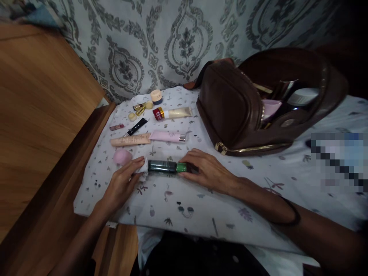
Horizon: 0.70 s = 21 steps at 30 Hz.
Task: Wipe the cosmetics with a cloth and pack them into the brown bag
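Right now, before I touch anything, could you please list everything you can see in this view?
dark green bottle: one, green cap, between the hands
white tissue: one, white, at the bottle's left end
makeup sponge: one, pink, beside the tissue
squeeze tubes: three, peach, pink and cream, mid-sheet
cosmetic jar: one, cream and dark blue, far end of sheet
small vials: two, gold, near the jar
black applicator: one, black, beside the peach tube
lip gloss tube: one, pink, sheet's left edge
toiletry bag: one, dark brown, open, right
printed sheet: one, white, under everything
wooden furniture: one, brown, left
patterned curtain: one, grey, behind
left hand grip: one, on the tissue
right hand grip: one, on the green cap
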Each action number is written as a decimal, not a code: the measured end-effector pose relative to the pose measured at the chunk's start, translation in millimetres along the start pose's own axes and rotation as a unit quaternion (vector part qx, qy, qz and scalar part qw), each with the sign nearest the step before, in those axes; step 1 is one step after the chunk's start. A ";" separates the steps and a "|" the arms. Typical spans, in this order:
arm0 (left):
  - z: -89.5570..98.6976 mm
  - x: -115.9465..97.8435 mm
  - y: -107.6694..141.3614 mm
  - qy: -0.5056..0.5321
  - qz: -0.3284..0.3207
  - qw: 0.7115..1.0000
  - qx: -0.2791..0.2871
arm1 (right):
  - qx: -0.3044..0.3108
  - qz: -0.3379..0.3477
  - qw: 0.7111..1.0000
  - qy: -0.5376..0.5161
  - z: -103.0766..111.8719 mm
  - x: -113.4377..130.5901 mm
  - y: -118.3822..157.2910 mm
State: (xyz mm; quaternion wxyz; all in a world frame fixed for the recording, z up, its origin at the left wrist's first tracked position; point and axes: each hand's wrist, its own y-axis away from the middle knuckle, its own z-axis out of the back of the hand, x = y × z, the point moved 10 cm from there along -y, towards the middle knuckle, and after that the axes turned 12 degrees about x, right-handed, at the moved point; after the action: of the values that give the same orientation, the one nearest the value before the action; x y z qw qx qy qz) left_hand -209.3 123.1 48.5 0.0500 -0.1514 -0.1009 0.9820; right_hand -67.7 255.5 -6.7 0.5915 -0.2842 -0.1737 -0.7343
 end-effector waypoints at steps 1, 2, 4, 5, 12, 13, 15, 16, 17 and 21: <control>1.6 -1.6 0.7 -0.024 0.001 1.000 -0.001 | -0.002 0.004 1.000 0.001 -0.2 0.3 0.1; 2.9 -4.3 0.4 -0.050 0.002 0.999 -0.003 | -0.005 0.010 1.000 0.001 -0.3 0.9 0.3; 4.7 -14.1 -3.3 -0.099 0.002 0.995 -0.020 | -0.013 0.030 0.999 0.003 -1.0 3.5 0.9; 4.7 -22.2 -6.4 -0.118 -0.002 0.992 -0.034 | -0.016 0.040 0.999 0.005 -1.6 5.1 1.3; -44.0 -100.9 -37.3 -0.186 -0.128 0.974 0.028 | -0.004 0.044 0.998 0.035 -6.1 10.3 2.0; -48.5 -102.6 -39.3 -0.193 -0.129 0.972 0.045 | -0.004 0.048 0.998 0.035 -6.0 11.2 2.4; -47.6 -96.0 -40.0 -0.191 -0.115 0.973 0.062 | -0.007 0.063 0.998 0.027 -5.3 14.1 3.3; -43.6 -88.8 -38.8 -0.183 -0.104 0.975 0.066 | -0.010 0.071 0.997 0.022 -4.8 15.6 3.9; -38.2 -79.9 -36.6 -0.172 -0.090 0.979 0.069 | -0.011 0.076 0.997 0.018 -4.4 16.5 4.4; -13.3 -41.6 -20.8 -0.118 -0.028 0.991 0.061 | -0.010 0.076 0.997 0.005 -4.4 16.7 5.1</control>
State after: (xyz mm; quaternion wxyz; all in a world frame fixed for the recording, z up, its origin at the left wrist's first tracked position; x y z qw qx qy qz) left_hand -164.4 140.5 52.4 0.0743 -0.0287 -0.0506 0.9955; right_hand -66.0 238.8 -0.1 0.6438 -0.2989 -0.1414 -0.6901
